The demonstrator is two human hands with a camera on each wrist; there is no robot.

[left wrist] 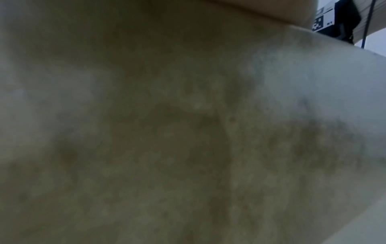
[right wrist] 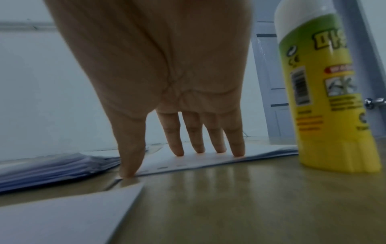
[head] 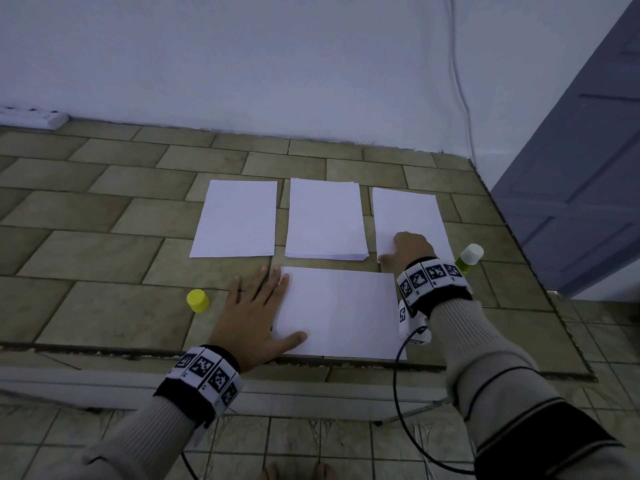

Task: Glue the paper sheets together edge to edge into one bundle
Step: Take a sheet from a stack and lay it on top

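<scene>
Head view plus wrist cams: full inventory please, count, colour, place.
paper stacks: 3, white, side by side in a row mid-table
sheets near the edge: white, laid flat at the front of the table; count unclear
glue stick: 1, yellow-green with white top, upright at right of the right stack
cap: 1, yellow, on the table left of the front sheets
table: 1, tan tile pattern
power strip: 1, white, far left by the wall
door: 1, blue-grey, right
left hand: flat on the front sheets' left edge
right hand: fingertips on the right stack
</scene>
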